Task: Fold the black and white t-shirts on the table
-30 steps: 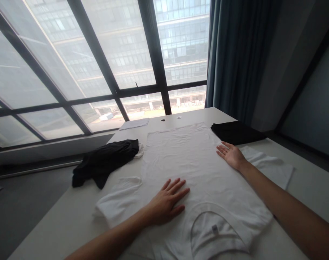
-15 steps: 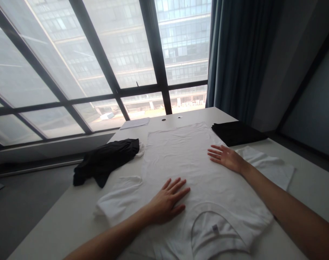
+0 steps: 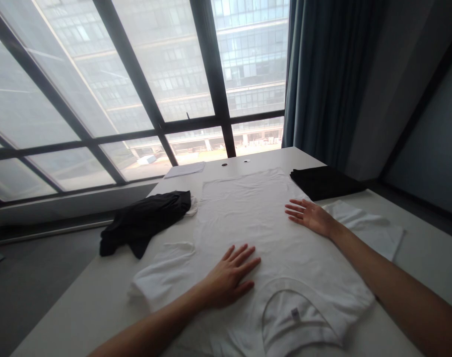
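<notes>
A white T-shirt (image 3: 248, 213) lies spread flat on the white table (image 3: 99, 302), collar toward me and hem toward the window. My left hand (image 3: 229, 275) rests palm down on the shirt's chest, fingers spread and open, just above the collar. My right hand (image 3: 309, 214) lies flat on the shirt's right side near its edge, fingers stretched out and pointing left. Neither hand holds anything. The shirt's right sleeve (image 3: 367, 228) sticks out beyond my right forearm.
A crumpled black garment (image 3: 144, 220) lies left of the shirt near the table's left edge. A folded black garment (image 3: 324, 181) sits at the back right. A sheet of paper (image 3: 184, 169) lies by the window. A blue curtain (image 3: 322, 74) hangs at the right.
My right hand slid a little to the left across the shirt, from its right edge inward. My left hand stayed where it was.
</notes>
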Tool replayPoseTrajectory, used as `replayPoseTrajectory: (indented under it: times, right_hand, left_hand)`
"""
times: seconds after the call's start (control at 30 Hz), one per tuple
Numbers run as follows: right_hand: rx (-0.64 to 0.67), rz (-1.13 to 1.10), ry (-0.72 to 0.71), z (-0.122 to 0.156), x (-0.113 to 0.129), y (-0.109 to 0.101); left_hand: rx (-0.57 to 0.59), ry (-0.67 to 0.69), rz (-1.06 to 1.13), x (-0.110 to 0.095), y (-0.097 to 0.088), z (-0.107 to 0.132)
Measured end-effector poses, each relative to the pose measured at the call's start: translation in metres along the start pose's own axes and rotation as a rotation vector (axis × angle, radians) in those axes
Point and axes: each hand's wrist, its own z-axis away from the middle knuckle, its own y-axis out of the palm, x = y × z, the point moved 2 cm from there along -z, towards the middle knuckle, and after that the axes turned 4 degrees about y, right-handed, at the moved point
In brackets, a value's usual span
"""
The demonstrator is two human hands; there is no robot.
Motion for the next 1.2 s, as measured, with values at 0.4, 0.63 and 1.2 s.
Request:
replayPoseTrajectory:
  times: [0.4,0.63,1.2]
  right_hand:
    - [-0.032,0.015,0.0,-0.002,-0.001,-0.001]
    - [-0.056,0.169,-0.064,-0.009,-0.01,-0.004]
    - [-0.036,0.224,-0.072,-0.008,-0.01,-0.006]
  left_hand:
    - [-0.023,0.008,0.003,0.001,0.001,0.0]
    - [-0.021,0.006,0.003,0.001,0.0,0.0]
    - [0.001,-0.003,-0.005,-0.001,-0.001,0.0]
